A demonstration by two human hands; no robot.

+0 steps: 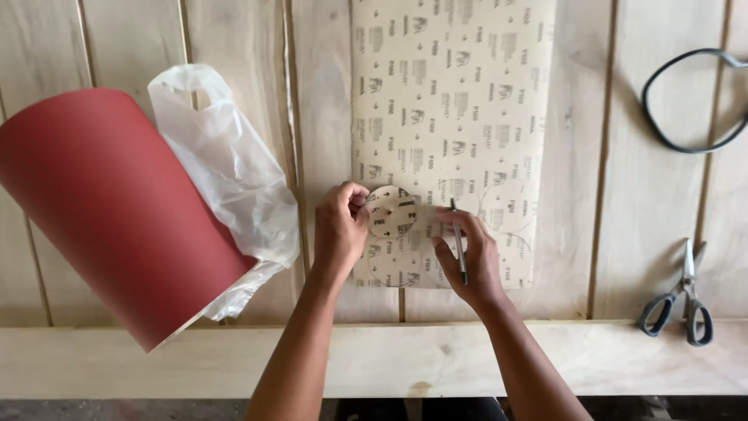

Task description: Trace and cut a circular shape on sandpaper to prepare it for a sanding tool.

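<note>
Sandpaper disc point(392, 212), round and pale with small holes, lies on the printed back of a large sandpaper sheet point(452, 101) spread over my wooden table point(623, 195). My left hand point(340, 228) pinches the disc's left edge between thumb and fingertips, pressing it flat near the sheet's lower end. My right hand point(466, 253) is closed around a slim pen point(458, 242), its tip at the disc's right rim, with the fingers resting on the sheet. Faint traced circles show on the sheet just beside the disc and below it.

Left of the sheet, a crumpled clear plastic bag point(226, 171) lies on the planks, partly over a curled red roll of sandpaper point(109, 210) that reaches past the table's front board. Well apart on the right, scissors point(679, 300) with dark handles lie near the front edge, and a black rubber loop point(689, 97) rests at the upper right.
</note>
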